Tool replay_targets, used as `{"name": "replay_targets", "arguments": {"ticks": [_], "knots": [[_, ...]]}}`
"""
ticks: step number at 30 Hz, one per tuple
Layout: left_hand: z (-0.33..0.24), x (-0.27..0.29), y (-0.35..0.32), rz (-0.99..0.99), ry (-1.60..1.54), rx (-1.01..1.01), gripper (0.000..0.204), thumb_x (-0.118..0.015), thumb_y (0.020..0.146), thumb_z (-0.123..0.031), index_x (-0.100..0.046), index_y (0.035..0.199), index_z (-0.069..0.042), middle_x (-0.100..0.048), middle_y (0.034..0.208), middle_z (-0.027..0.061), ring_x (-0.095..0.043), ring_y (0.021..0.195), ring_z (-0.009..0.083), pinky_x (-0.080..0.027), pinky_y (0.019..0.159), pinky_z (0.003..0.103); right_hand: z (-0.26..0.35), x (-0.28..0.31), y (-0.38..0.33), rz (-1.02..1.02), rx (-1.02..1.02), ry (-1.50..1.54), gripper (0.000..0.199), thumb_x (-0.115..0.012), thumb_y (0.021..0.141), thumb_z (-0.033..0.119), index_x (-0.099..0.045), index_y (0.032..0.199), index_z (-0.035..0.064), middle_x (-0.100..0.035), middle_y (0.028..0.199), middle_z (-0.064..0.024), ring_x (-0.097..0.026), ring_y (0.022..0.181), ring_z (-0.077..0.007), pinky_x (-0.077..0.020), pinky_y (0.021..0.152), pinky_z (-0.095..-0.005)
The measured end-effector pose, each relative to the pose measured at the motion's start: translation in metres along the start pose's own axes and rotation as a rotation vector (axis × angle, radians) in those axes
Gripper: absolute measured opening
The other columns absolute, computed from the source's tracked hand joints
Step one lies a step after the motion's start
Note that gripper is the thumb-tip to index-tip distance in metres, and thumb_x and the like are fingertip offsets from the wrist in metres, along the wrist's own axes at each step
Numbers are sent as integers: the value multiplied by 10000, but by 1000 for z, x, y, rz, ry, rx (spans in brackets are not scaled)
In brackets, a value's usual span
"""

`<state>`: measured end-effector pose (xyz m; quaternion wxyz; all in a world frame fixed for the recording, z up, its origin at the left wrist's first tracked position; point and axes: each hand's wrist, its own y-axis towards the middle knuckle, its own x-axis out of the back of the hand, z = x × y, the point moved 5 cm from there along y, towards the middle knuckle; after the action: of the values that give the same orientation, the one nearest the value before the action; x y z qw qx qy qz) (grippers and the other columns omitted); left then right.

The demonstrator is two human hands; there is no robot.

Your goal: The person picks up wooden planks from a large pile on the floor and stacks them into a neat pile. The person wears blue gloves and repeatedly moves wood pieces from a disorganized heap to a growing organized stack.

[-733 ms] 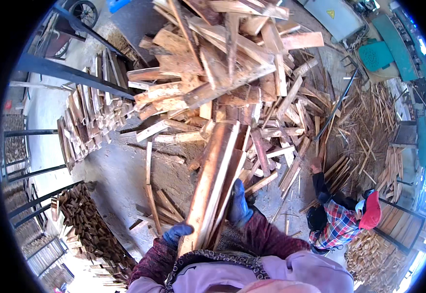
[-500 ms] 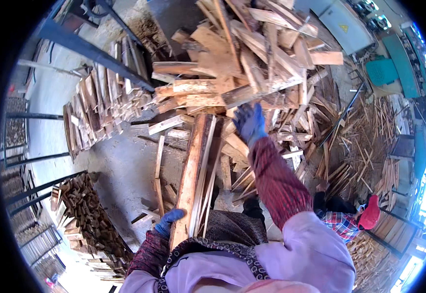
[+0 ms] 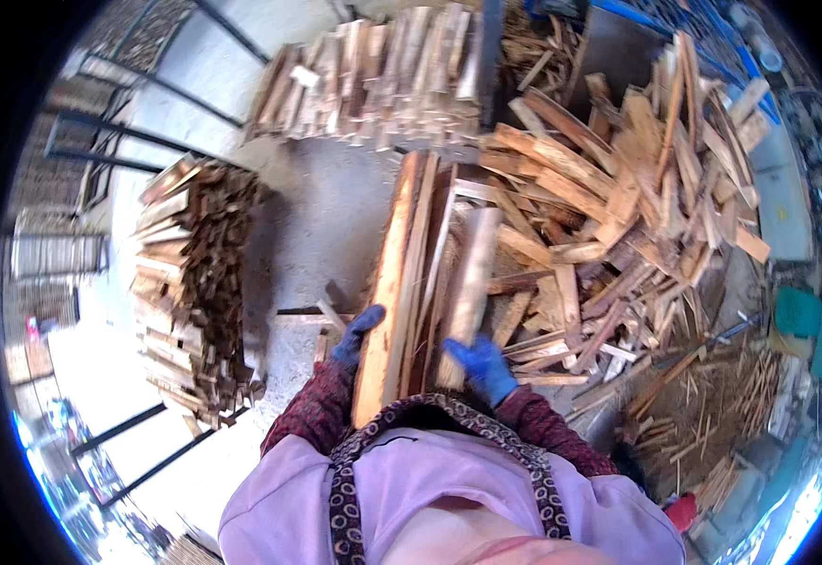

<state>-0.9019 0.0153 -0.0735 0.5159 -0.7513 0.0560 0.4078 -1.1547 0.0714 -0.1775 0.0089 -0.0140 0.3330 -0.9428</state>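
Note:
Several long rough wooden boards (image 3: 394, 292) stand bundled lengthwise in front of my body. My left hand (image 3: 358, 335), in a blue glove, is closed around the bundle's left side near its lower end. On the right, my blue-gloved right hand (image 3: 483, 367) grips another wooden board (image 3: 470, 278) by its lower part. That board is smeared by motion and lies beside the bundle, roughly parallel to it. The lower ends of the boards are partly hidden against my apron (image 3: 345, 490).
A heap of loose wood pieces (image 3: 628, 188) lies to the right. Neat board stacks stand at the far side (image 3: 373, 75) and left (image 3: 190, 292), with dark metal posts (image 3: 171, 141) around them. Thin offcuts (image 3: 703, 400) cover the floor at right; a red cap (image 3: 681, 511) shows low right.
The view has turned toward the left. My right hand came back from the wood heap and now holds a board beside the bundle. My left hand keeps its hold.

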Motion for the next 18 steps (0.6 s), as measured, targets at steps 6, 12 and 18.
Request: {"name": "replay_targets", "arguments": {"ticks": [6, 12, 18], "knots": [[-32, 70, -121, -332, 22, -247, 684, -732, 885, -444, -578, 1366, 17, -692, 1218, 192, -694, 1060, 295, -549, 987, 438, 115, -158, -64, 371, 196, -116, 375, -742, 919, 304, -693, 1099, -21, -732, 958, -99, -660, 846, -162, -537, 748, -352], [-71, 127, -221, 20, -303, -643, 724, -658, 935, -474, -490, 1446, 11, -621, 1337, 223, -655, 1148, 329, -532, 1017, 458, 196, -297, -64, 585, 462, -565, 579, -736, 871, 518, -666, 880, -57, -661, 757, -237, -649, 689, -329, -497, 628, -464], [-281, 231, -420, -264, -173, -1197, 728, -612, 898, -608, -582, 1340, -30, -692, 1178, 185, -695, 1012, 325, -572, 927, 468, 375, -607, -47, 1050, 871, -978, 663, -651, 909, 591, -654, 985, -67, -699, 914, -262, -683, 780, -393, -536, 731, -464]]}}
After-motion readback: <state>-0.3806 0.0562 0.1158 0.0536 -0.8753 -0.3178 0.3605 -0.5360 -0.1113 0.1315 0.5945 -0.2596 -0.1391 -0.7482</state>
